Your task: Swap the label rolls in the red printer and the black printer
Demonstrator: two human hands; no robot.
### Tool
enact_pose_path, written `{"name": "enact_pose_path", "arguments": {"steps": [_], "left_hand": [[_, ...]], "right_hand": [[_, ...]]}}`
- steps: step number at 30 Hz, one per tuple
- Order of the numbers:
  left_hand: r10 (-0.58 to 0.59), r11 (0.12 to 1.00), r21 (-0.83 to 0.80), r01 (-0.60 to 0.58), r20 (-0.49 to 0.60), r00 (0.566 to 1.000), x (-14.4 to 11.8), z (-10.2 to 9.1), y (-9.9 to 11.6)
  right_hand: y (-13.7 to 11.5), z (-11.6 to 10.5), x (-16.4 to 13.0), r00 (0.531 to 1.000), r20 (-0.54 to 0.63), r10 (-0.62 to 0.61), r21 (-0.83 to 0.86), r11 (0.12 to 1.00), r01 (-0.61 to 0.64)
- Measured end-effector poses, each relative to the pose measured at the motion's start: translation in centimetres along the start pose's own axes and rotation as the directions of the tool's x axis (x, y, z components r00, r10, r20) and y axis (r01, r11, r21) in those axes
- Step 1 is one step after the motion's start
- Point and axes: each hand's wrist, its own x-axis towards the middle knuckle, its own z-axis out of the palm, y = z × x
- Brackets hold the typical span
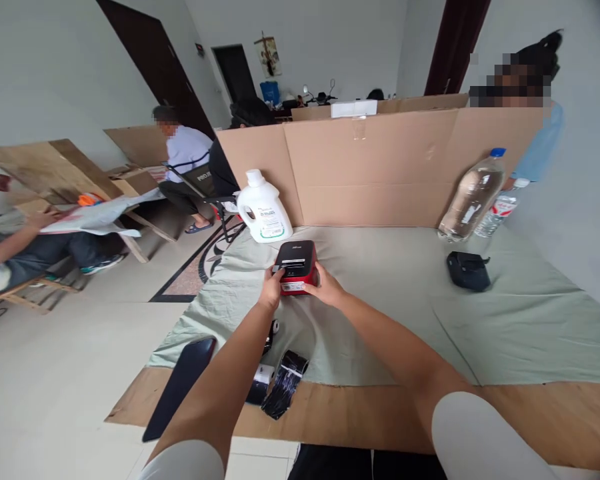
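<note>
Head view: both hands meet on a small red and black label printer (296, 267) that sits on the pale green cloth (380, 293) covering the bench (360, 417), a little left of the middle and just in front of a white detergent bottle (263, 215). The left hand (271, 289) is at the printer's near left corner, its fingers (277, 273) curled closed against the casing. The right hand (327, 287) cups the near right side, fingers wrapped onto the red body, thumb on top. The printer rests flat on the cloth, gripped from both sides.

Under the left forearm lie black rolls of ribbon or label stock (286, 381), one partly unwound over the cloth's front edge, and a dark phone (180, 387) lies tilted at the bench's left front corner. Well to the right rests a second, black device (467, 270). A clear plastic water bottle (473, 195) leans against the cardboard screen (380, 167) that stands along the far edge of the bench. Beyond it, a person in a light blue sleeve (543, 143); at left, other people sit on the floor.
</note>
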Motion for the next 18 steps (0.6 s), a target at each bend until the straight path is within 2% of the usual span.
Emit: {"name": "enact_pose_path", "arguments": {"steps": [1,3,4,5,7,9,11,12,14,15,16,18], "left_hand": [[0.043,0.991,0.127,-0.032,-0.087,0.995,-0.5,0.1,0.2],[0.256,0.896,0.414,-0.159,-0.19,0.948,-2.2,0.5,0.4],[0.392,0.805,0.535,-0.256,-0.156,0.907,-3.3,0.8,0.3],[0.509,0.696,0.616,-0.37,-0.058,0.859,-4.7,1.3,0.1],[0.617,0.486,0.635,-0.601,0.238,0.75,-7.8,2.8,-0.5],[0.544,0.368,0.562,-0.741,0.517,0.661,-11.2,4.9,-1.6],[0.384,0.322,0.538,-0.779,0.677,0.627,-14.1,7.4,-2.8],[0.31,0.303,0.545,-0.782,0.72,0.621,-15.4,8.5,-3.5],[0.189,0.256,0.571,-0.78,0.762,0.62,-17.1,10.3,-4.8],[0.147,0.229,0.583,-0.779,0.771,0.62,-17.6,10.9,-5.4],[0.112,0.202,0.591,-0.781,0.778,0.618,-18.0,11.3,-6.0],[0.059,0.151,0.592,-0.792,0.794,0.605,-18.4,11.5,-6.9]], "right_hand": [[1.1,-1.7,-0.5,0.999,0.024,0.029,-0.118,0.993,-0.026],[3.6,-6.4,-1.6,0.994,0.002,0.111,-0.303,0.947,-0.106],[5.1,-9.3,-2.2,0.986,-0.048,0.157,-0.345,0.924,-0.164],[6.6,-12.3,-2.8,0.974,-0.105,0.201,-0.382,0.896,-0.226],[9.6,-18.5,-4.1,0.937,-0.215,0.274,-0.452,0.823,-0.344],[12.3,-23.8,-5.6,0.868,-0.345,0.356,-0.643,0.584,-0.495],[14.3,-27.7,-7.1,0.777,-0.449,0.441,-0.682,0.393,-0.617],[15.0,-28.9,-7.8,0.721,-0.474,0.506,-0.655,0.344,-0.673],[16.0,-30.3,-9.3,0.611,-0.46,0.645,-0.568,0.314,-0.76],[16.2,-30.4,-9.9,0.575,-0.439,0.691,-0.527,0.321,-0.787],[16.4,-30.4,-10.6,0.556,-0.424,0.714,-0.496,0.331,-0.803],[16.3,-29.8,-11.6,0.56,-0.435,0.705,-0.468,0.354,-0.809]]}}
